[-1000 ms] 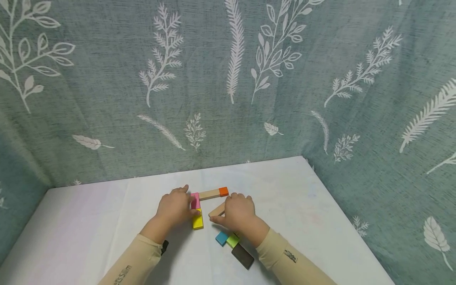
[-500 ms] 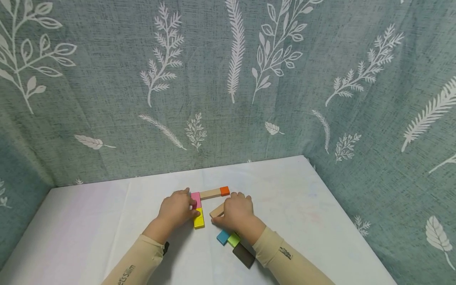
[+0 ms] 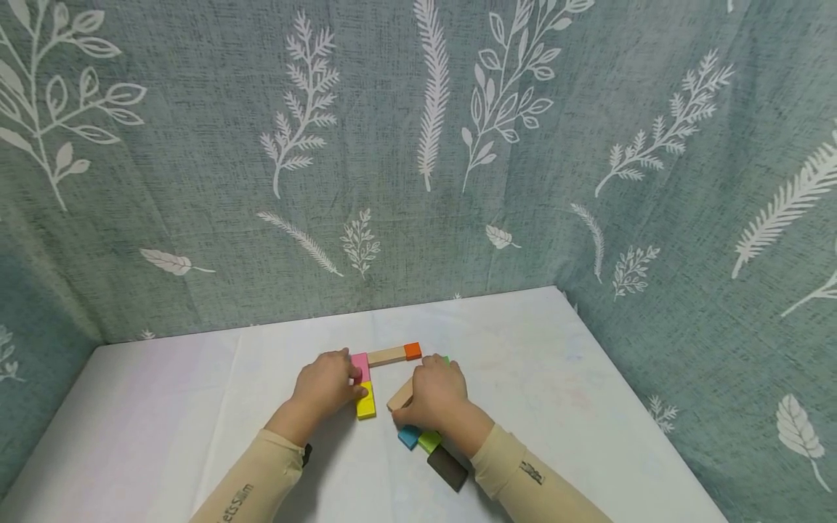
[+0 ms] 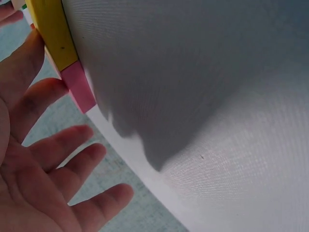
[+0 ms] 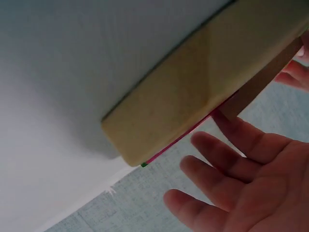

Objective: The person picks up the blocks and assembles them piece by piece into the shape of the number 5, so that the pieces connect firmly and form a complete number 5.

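In the head view, my left hand (image 3: 327, 381) rests its thumb on a yellow block (image 3: 366, 404) and its index finger on a pink block (image 3: 360, 361) joined end to end with it. The left wrist view shows the other fingers spread and touching nothing. My right hand (image 3: 437, 392) pinches a plain wooden block (image 3: 400, 397), thumb at the near side and fingers over the far end. In the right wrist view that wooden block (image 5: 164, 96) looms large, its thumb side hidden. A green end (image 3: 447, 359) shows just beyond the right fingers.
A second plain wooden block (image 3: 387, 355) runs from the pink block to an orange-red one (image 3: 413, 351). Near the right wrist lie blue (image 3: 408, 436), lime green (image 3: 429, 441) and dark brown (image 3: 447, 467) blocks. A leaf-patterned cloth (image 3: 392, 145) hangs behind the white table (image 3: 523, 349).
The right hand's thumb has shifted toward the near side, turning and moving the wooden block slightly. A green end now shows past its fingers. The left hand has stayed almost still.
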The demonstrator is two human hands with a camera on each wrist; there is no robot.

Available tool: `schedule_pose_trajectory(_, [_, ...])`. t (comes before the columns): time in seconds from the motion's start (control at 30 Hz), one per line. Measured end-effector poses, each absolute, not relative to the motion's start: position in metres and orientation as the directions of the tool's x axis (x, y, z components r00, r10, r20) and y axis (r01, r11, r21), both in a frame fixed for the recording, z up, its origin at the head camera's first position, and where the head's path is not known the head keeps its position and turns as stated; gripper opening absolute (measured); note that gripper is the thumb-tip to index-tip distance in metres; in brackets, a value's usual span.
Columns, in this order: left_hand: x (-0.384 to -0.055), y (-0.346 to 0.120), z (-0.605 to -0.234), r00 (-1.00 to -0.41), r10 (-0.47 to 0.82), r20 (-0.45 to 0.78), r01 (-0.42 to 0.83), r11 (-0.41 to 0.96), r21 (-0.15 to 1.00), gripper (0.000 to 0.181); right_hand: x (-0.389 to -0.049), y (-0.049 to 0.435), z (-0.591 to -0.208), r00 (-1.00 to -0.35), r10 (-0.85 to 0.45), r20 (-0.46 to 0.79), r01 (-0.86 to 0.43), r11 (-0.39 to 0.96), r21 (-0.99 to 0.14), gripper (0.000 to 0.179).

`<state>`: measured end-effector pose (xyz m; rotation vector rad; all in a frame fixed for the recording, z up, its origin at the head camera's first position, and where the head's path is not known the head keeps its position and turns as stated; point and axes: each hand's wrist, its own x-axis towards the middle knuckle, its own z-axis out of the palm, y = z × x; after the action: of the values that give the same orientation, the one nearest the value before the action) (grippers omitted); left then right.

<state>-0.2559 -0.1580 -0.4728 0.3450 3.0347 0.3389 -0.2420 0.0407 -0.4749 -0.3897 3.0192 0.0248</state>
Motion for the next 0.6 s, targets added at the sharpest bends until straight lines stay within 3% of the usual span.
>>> schedule_pose_trajectory(0.2, [-0.257, -0.158, -0.471, -0.971, 0.232, -0.05, 0.217, 0.952, 0.218, 0.021, -0.231, 0.038, -0.476, -0.955, -0.291, -0.059, -0.291, 0.957, -0.007, 0.084])
schedule_pose_trajectory(0.6, [-0.255, -0.159, -0.471, -0.979, 0.187, -0.081, 0.168, 0.966, 0.198, 0.036, -0.225, 0.036, -0.48, -0.949, -0.313, -0.039, -0.313, 0.95, 0.007, 0.082])
